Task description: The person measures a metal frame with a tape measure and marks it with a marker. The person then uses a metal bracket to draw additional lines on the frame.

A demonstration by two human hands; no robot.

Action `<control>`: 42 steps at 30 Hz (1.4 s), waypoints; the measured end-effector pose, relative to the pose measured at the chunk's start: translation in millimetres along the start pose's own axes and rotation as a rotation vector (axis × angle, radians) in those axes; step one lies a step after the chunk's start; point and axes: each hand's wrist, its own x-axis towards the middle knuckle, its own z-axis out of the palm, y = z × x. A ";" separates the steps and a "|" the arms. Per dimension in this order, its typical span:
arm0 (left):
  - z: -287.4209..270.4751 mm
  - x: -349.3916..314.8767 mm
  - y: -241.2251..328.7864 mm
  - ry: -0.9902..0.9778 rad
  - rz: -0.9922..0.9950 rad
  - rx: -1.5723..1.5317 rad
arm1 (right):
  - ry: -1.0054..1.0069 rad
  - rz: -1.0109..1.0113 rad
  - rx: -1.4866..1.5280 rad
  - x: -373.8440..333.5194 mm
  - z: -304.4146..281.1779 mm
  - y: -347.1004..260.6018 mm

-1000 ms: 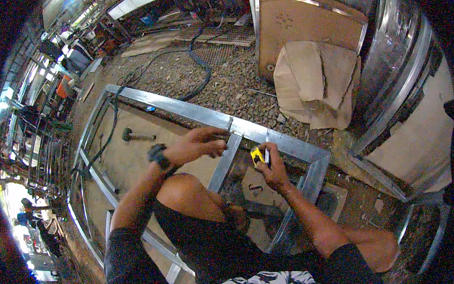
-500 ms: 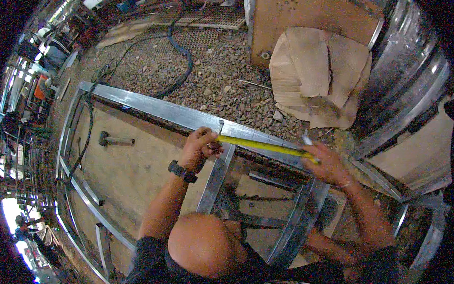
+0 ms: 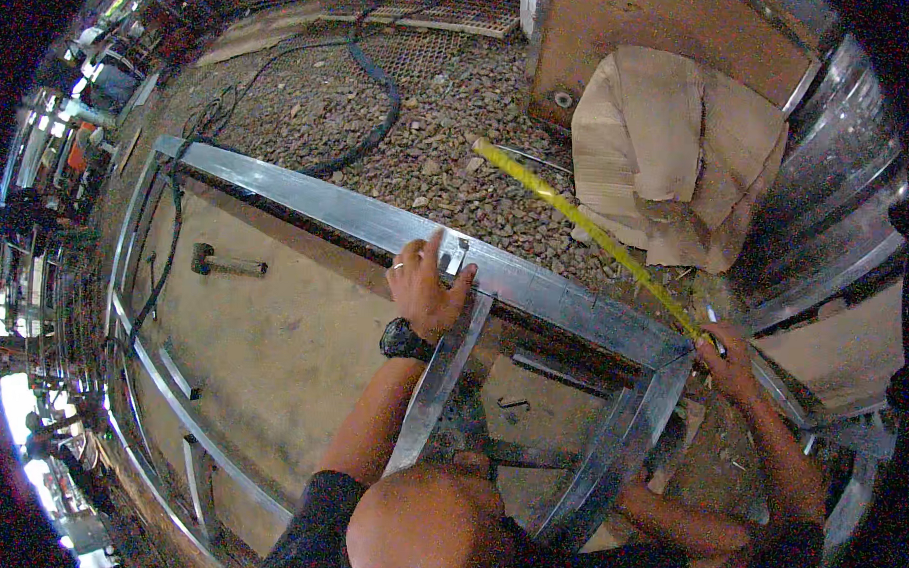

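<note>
My left hand [image 3: 429, 295], with a ring and a black watch [image 3: 405, 338], rests on the top bar of a silver metal frame [image 3: 308, 189]. Its thumb and forefinger lie on either side of a small shiny metal piece [image 3: 457, 255] on that bar. Beyond the frame's right corner, my right hand [image 3: 732, 366] is closed on a tape measure [image 3: 596, 232]. The yellow blade slants up and left, its free end over the gravel; the case is hidden by my fingers. A thin whitish stick, perhaps a pen [image 3: 712, 314], pokes out of the same hand.
Inside the frame a hammer [image 3: 230, 264] lies on brown board, left of my hand. A black cable [image 3: 385, 121] crosses the gravel [image 3: 434, 163] and the frame's left end. Torn cardboard [image 3: 670, 131] and curved metal sheets [image 3: 840, 147] stand at the right.
The tape's free end has left my left hand and the bar, and now reaches over the gravel. My right hand has moved right and down. My left hand has turned flatter onto the bar.
</note>
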 end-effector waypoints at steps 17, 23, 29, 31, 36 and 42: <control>10.1 -178.5 7.2 -0.309 0.508 -0.216 | -0.006 -0.195 -0.046 16.8 35.1 -59.9; 136.5 -197.0 -11.4 -0.713 0.680 0.291 | -0.215 -0.189 0.019 18.7 35.7 -102.1; 78.5 -138.9 43.7 -0.939 0.327 -0.088 | -0.166 -0.122 -0.162 9.4 42.4 -81.4; 39.9 -108.6 32.6 -0.688 0.246 -0.421 | -0.161 -0.138 -0.188 12.9 51.2 -80.0; -1.3 -14.3 7.1 0.139 0.247 -0.106 | -0.155 -0.132 -0.278 19.6 61.1 -94.6; 27.4 15.4 -33.9 -0.201 0.269 -0.201 | -0.187 -0.081 -0.311 17.3 66.6 -104.8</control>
